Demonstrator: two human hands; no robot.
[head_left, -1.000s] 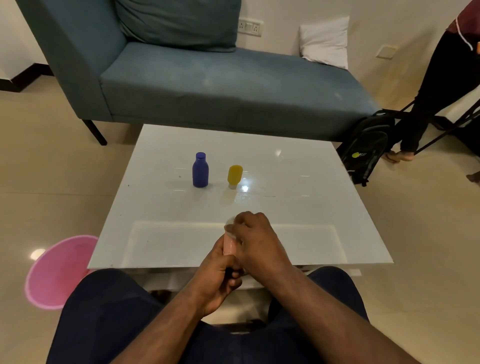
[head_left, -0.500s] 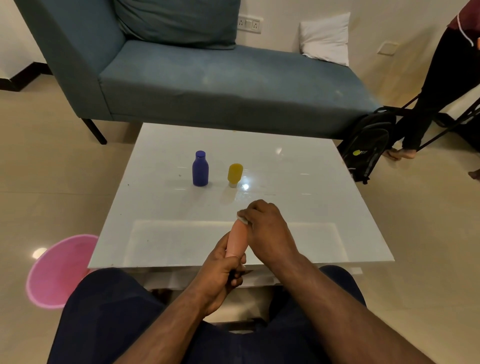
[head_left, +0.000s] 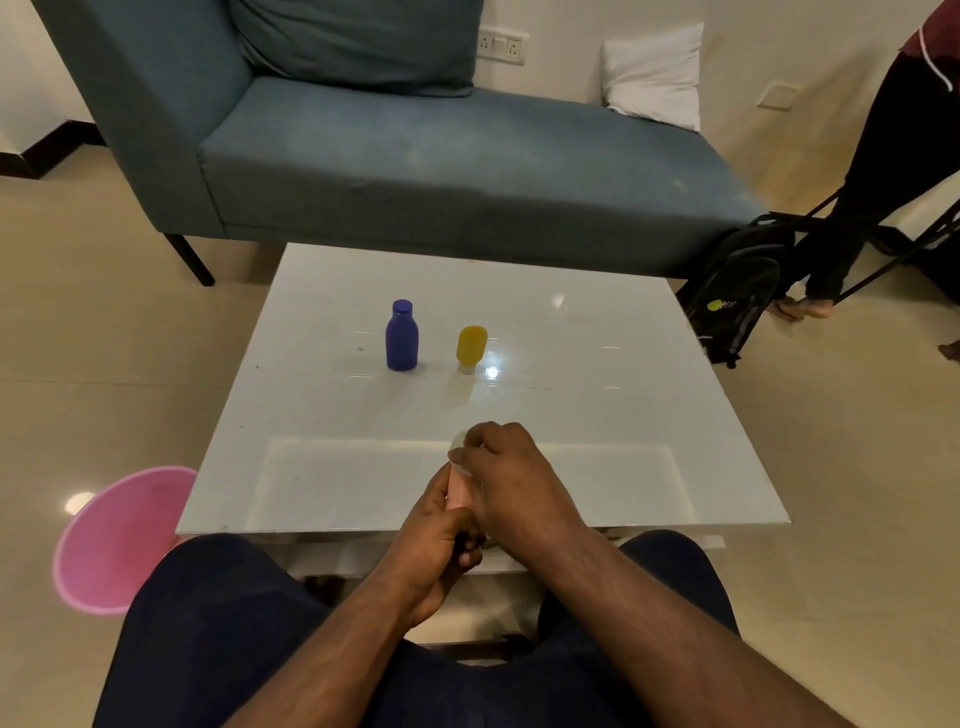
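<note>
A small pink bottle (head_left: 459, 491) is held upright over the near edge of the white table (head_left: 597, 415). My left hand (head_left: 434, 540) grips its lower body. My right hand (head_left: 511, 478) covers its top, fingers curled round the pale cap (head_left: 457, 442). Most of the bottle is hidden between the hands. A blue bottle (head_left: 401, 336) stands upright mid-table. Beside it on the right, a yellow bottle (head_left: 471, 347) stands cap-down.
A blue sofa (head_left: 441, 156) with a white pillow (head_left: 654, 75) lies behind the table. A pink basin (head_left: 119, 540) sits on the floor at the left. A black backpack (head_left: 737, 291) and a standing person's legs (head_left: 878, 171) are at the right.
Half a second ago more of the pink bottle showed between my hands; my right hand has since moved back down over its top. The other bottles have not moved.
</note>
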